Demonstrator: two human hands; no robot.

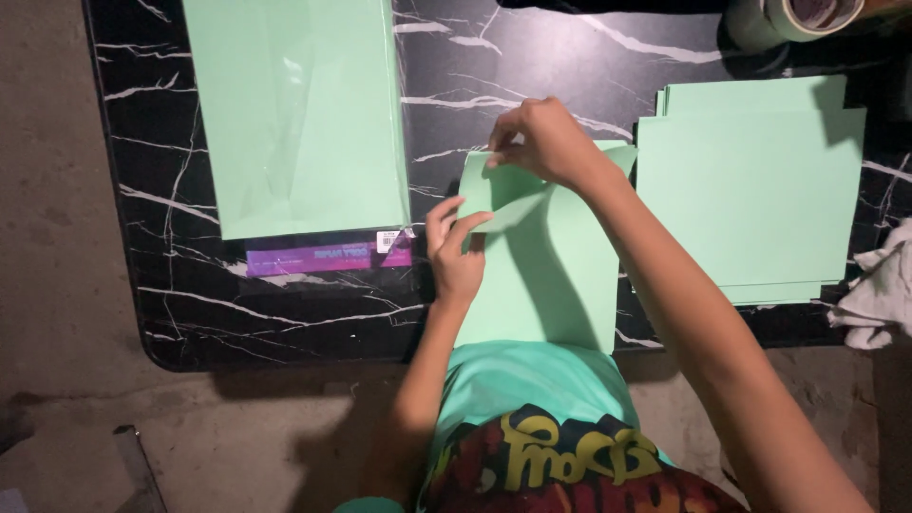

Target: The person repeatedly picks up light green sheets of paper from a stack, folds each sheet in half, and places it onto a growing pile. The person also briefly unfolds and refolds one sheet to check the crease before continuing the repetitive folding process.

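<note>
Green sheet (560, 285) flat on black marble table (190, 313), near edge, just in front of torso. Top left corner folded down toward middle. Left hand (456, 256) at fold's lower edge, thumb and fingers pinched together on flap (499, 199). Right hand (546, 142) at top of fold, fingertips closed on paper edge, pressing down.

Risks, judged from pose: fold skewing if one hand slides before crease sets; both grips small and near same corner, rest of sheet loose. Sheet's bottom edge at table lip, against shirt (532, 380), so possible nudge from body shifting whole sheet. Uneven crease or wrinkle likely if pressed in dim light with shadow over flap.

Nearby: wrapped green pack (299, 114) at left, loose green stack (750, 199) at right, well apart. Tape roll (798, 19) top right, cloth (879, 285) at right edge.
</note>
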